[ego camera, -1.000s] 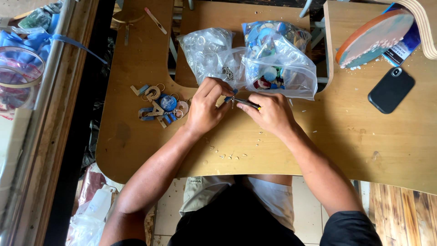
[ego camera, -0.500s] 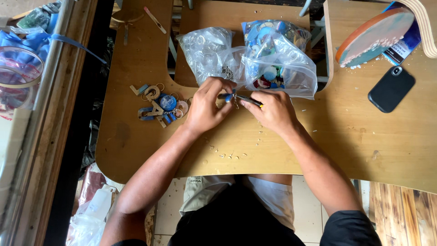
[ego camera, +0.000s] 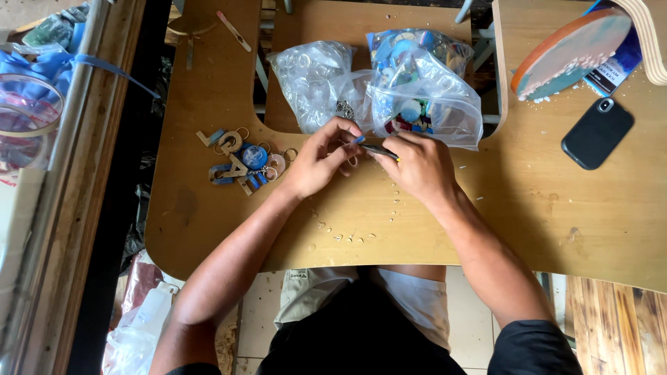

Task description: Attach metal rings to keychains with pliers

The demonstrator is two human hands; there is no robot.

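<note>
My left hand [ego camera: 321, 158] and my right hand [ego camera: 415, 165] meet over the wooden table [ego camera: 486, 215], just in front of two plastic bags. My right hand grips small dark pliers [ego camera: 379, 150] pointing left. My left hand pinches a small blue piece [ego camera: 359, 140] with a metal ring at the pliers' tip. The clear bag of metal rings [ego camera: 314, 80] lies at the left. The bag of colourful round pieces [ego camera: 425, 87] lies at the right.
A pile of finished keychains, wooden letters and a blue disc [ego camera: 243, 161], lies left of my hands. A black phone [ego camera: 597, 133] and a round teal-and-orange board [ego camera: 570, 52] sit at the right. Small crumbs dot the table. A blue ribbon and hoop [ego camera: 28, 111] are at far left.
My hands have stayed in place, with only small finger movements around the blue piece and the pliers.
</note>
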